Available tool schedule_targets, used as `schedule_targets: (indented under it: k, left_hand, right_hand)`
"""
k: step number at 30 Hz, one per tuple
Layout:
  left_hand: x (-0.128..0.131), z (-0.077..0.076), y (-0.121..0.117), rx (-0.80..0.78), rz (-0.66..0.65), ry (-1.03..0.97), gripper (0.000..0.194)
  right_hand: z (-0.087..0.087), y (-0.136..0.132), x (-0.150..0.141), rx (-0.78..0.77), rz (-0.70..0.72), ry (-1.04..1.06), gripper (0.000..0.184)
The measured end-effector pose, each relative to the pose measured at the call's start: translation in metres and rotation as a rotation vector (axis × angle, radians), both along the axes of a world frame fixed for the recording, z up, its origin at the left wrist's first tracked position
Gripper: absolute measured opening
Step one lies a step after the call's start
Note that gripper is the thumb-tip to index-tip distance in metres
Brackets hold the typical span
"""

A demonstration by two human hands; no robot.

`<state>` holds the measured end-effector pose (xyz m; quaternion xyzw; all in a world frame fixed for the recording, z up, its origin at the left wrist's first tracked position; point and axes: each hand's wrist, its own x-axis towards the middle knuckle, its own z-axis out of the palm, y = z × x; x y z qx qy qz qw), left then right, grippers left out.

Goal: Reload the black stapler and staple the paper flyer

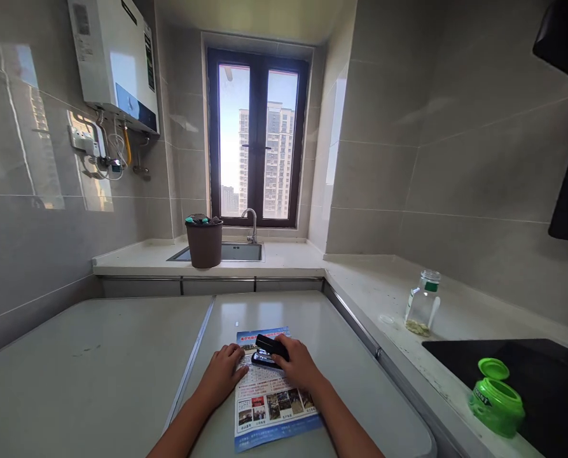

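A printed leaflet (259,420) with a blue border and several small photos lies flat on the grey-white table. On its upper part stands a black stapler (263,351), its top arm raised at an angle above the base. My right hand (300,364) grips the stapler from the right, the thumb near its base. My left hand (222,374) rests on the leaflet's left edge, fingers stretched out and lying flat, the fingertips just left of the stapler. The palm and forearm on the right cover part of the leaflet's right side.
The table (121,362) has a metal seam left of the leaflet. On the right counter (383,286) stand a glass jar (422,305) and a green tub (496,407) with its lid up, beside a black cooktop (526,362). A brown bin (204,245) stands by the sink (240,252).
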<state>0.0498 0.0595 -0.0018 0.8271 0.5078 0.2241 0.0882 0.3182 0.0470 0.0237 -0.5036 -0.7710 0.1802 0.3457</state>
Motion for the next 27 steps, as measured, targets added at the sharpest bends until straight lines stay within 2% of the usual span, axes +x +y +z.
schedule_targets:
  k: [4, 8, 18, 22, 27]
  left_hand:
    - [-0.003, 0.003, -0.004, -0.002, -0.058, -0.064, 0.034]
    - [-0.007, -0.002, -0.001, -0.029, -0.106, -0.135, 0.042]
    - [-0.009, -0.005, 0.000, -0.091, -0.149, -0.275, 0.026]
    - [-0.009, -0.004, -0.001, -0.112, -0.150, -0.302, 0.024]
    - [-0.009, -0.004, -0.001, -0.120, -0.143, -0.303, 0.022]
  right_hand:
    - [-0.002, -0.001, 0.000, -0.012, 0.024, -0.008, 0.030]
    - [-0.003, -0.001, 0.001, -0.027, 0.071, -0.001, 0.031]
    - [-0.010, 0.004, 0.005, -0.066, 0.201, 0.069, 0.037]
    - [-0.018, 0.016, 0.016, -0.126, 0.282, 0.223, 0.044]
    - [-0.026, 0.029, 0.022, -0.340, 0.351, 0.464, 0.060]
